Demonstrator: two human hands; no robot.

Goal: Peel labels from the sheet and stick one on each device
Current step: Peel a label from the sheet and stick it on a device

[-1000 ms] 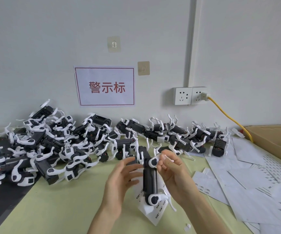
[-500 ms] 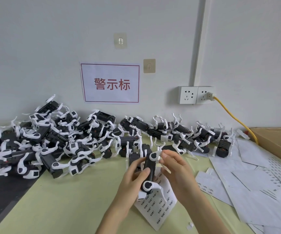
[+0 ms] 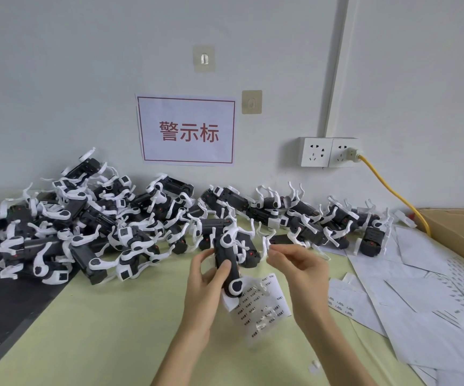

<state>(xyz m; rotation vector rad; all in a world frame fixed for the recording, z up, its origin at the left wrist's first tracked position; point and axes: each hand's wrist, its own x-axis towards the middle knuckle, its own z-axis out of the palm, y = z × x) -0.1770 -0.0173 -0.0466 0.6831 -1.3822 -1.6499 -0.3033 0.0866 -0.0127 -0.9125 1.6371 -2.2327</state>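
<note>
There is a single view, from a camera worn on the person's head. It faces forward and slightly down, towards the wall (image 3: pixel 86 79) at the far edge of the surface (image 3: pixel 99 330). Both forearms rise from the bottom of the frame, close to the lens. The wide angle bends straight lines near the sides.

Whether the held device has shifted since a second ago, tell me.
Yes. The device in the left hand shifted left against the wall sign.

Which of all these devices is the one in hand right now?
The upright black device gripped by the left hand, above the label sheet; the others lie piled along the wall.
</note>
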